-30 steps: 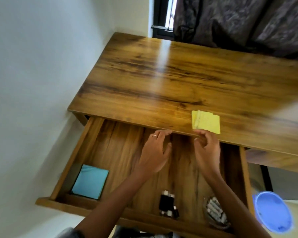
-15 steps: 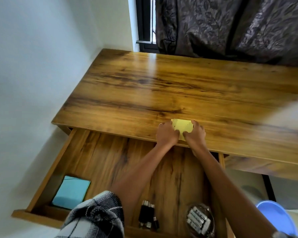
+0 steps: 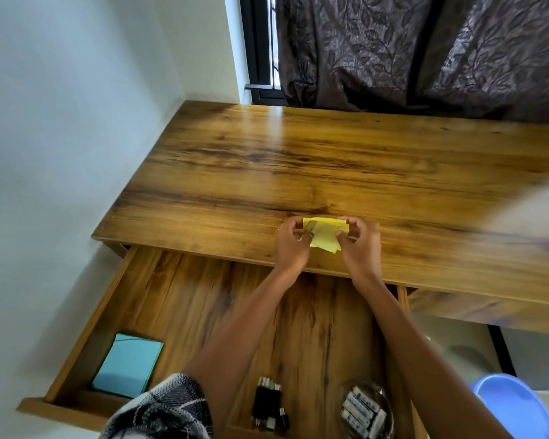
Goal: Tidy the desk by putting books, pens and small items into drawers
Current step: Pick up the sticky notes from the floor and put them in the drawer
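blue tub point(image 3: 517, 407) cut off at corner — desk's point(image 3: 298, 172) right end blurred.

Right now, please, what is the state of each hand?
Left hand: closed, pinching the yellow sticky notes at their left side.
Right hand: closed, pinching the same notes at their right side.

Yellow notes point(image 3: 325, 236), teal pad point(image 3: 127, 365), brown wood-grain counter point(image 3: 330, 172) — dark leaf-patterned curtain point(image 3: 425, 49), blue basin point(image 3: 517, 407), black-and-white sleeve point(image 3: 162, 410).
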{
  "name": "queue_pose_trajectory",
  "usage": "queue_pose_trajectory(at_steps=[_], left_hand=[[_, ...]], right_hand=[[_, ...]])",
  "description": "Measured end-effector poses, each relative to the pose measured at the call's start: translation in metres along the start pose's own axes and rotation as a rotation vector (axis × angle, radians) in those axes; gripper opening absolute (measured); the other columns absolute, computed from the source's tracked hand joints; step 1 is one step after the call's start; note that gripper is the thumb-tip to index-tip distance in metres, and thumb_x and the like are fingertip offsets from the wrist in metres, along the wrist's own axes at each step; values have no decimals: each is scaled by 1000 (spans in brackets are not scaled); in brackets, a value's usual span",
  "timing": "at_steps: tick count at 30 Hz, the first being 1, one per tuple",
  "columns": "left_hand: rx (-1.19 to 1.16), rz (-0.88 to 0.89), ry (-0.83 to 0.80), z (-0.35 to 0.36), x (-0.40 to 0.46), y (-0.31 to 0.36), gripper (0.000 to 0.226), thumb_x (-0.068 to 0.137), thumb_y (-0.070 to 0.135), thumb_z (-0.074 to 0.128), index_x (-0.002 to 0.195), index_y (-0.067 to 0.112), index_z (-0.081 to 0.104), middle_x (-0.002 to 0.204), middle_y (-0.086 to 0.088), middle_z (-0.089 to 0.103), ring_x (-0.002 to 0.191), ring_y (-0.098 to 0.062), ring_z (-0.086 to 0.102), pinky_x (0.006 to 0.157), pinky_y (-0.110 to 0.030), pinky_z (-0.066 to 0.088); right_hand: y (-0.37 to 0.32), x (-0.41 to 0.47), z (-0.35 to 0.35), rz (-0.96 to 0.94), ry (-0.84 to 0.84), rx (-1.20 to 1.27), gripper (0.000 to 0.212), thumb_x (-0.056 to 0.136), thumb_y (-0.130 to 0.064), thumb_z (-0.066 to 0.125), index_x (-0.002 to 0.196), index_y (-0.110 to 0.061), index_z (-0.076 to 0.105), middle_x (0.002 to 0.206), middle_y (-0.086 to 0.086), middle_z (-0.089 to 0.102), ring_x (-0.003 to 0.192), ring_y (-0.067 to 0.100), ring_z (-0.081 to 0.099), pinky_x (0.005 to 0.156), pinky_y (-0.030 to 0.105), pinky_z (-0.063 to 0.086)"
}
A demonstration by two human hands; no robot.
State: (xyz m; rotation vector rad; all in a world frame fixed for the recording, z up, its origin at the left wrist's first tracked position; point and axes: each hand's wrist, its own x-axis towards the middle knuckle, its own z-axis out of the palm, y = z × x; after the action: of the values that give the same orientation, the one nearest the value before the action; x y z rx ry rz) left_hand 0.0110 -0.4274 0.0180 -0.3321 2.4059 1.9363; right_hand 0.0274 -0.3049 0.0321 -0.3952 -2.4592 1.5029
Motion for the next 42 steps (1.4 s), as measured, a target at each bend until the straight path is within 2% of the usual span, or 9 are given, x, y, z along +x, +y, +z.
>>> queue_pose_trajectory(at_steps=[4, 7, 16, 20, 25, 30, 35, 39, 42], left_hand=[[113, 63, -101, 1, -4, -1, 35, 92, 7, 51, 127, 13, 47, 118, 0, 56, 109, -15, 53, 88, -28, 46], [169, 90, -175, 6, -9, -1, 36, 96, 5, 43, 132, 12, 38, 119, -3, 51, 108, -15, 50, 88, -27, 41], [193, 161, 52, -3, -22, -13, 34, 99, 11, 39, 132, 10, 45, 121, -4, 57, 111, -17, 54, 92, -27, 45], [143, 85, 149, -37, -41, -24, 34, 99, 12, 41, 132, 8, 47, 111, 5, 52, 101, -7, 50, 72, -2, 37], [-122, -46, 164, -102, -74, -52, 25, 96, 11, 48, 120, 12, 53, 101, 1, 63, 93, -13, 61, 69, -16, 50], [-79, -209, 176, -163, -108, -86, 28, 95, 18, 51, 123, 15, 52, 110, 0, 64, 101, -15, 62, 83, -34, 55], [290, -310, 137, -211, -130, -111, 40, 98, 27, 44, 137, 18, 44, 121, 1, 60, 107, -13, 57, 83, -25, 47], [701, -286, 202, -244, -138, -122, 45, 98, 28, 42, 141, 16, 38, 132, -7, 55, 124, -21, 49, 105, -36, 41], [861, -245, 248, -261, -141, -130, 45, 97, 21, 43, 141, 14, 39, 135, -6, 53, 128, -20, 46, 117, -40, 23]], right_hand=[[4, -4, 6, -25, -69, -69, 35, 93, -8, 51, 127, -11, 48, 121, 8, 50, 105, 19, 51, 85, 32, 47], [8, -10, 11, 17, -151, -90, 41, 97, -7, 41, 137, -7, 31, 108, 6, 52, 90, 17, 52, 66, 24, 42], [1, -29, 25, 37, -141, -38, 44, 97, -6, 39, 140, -6, 28, 119, 8, 51, 101, 18, 51, 75, 27, 42], [-4, -49, 42, 7, -164, 44, 44, 96, -10, 46, 138, -13, 35, 128, 4, 51, 113, 15, 51, 91, 33, 49], [-20, -83, 76, -15, -334, 139, 41, 92, -8, 53, 131, -18, 46, 119, -3, 55, 106, 11, 55, 80, 22, 50], [-34, -115, 119, 43, -594, 105, 36, 91, -6, 54, 124, -19, 52, 109, -6, 57, 100, 6, 55, 80, 21, 50], [-36, -137, 156, 126, -773, 32, 35, 90, -1, 53, 120, -19, 55, 101, -4, 57, 95, 12, 56, 81, 38, 54], [-35, -150, 184, 149, -831, -29, 34, 90, 3, 51, 119, -13, 55, 104, 2, 57, 90, 8, 51, 68, 19, 47], [-36, -159, 208, 126, -878, -89, 34, 88, 5, 52, 118, -11, 56, 108, 8, 58, 92, 11, 51, 65, 13, 42]])
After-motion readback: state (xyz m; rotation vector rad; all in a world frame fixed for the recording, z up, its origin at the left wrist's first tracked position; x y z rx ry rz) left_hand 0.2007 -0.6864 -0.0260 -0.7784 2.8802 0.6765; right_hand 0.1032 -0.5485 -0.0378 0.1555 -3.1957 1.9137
